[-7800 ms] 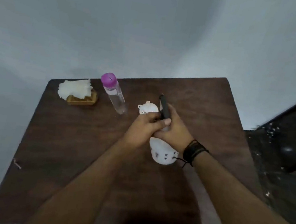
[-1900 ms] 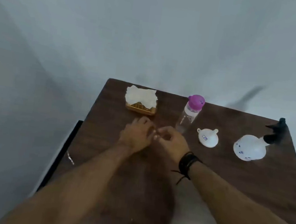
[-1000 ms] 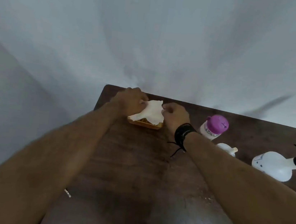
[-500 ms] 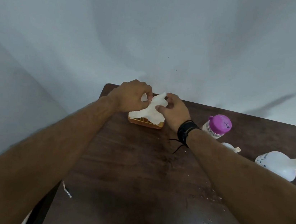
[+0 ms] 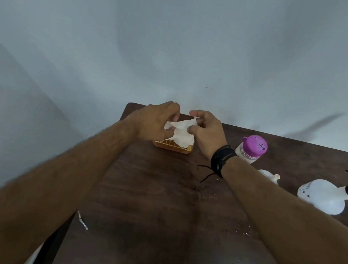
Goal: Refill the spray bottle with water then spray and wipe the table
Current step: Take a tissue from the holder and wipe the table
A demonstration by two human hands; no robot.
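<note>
My left hand (image 5: 152,124) and right hand (image 5: 207,131) each pinch 1 tissue (image 5: 183,131) above its holder (image 5: 172,148) at the desk's (image 5: 158,207) far left corner, spray bottle (image 5: 321,197) near the right edge; I should pull gently to avoid tearing.

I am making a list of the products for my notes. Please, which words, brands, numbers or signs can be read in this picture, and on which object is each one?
No text can be read.
Spray bottle: small dark marks on the white body, too blurred to read.
Clear bottle with purple cap: faint embossed pattern below the cap, not legible.
Funnel, tissue, orange holder: no text visible.
</note>
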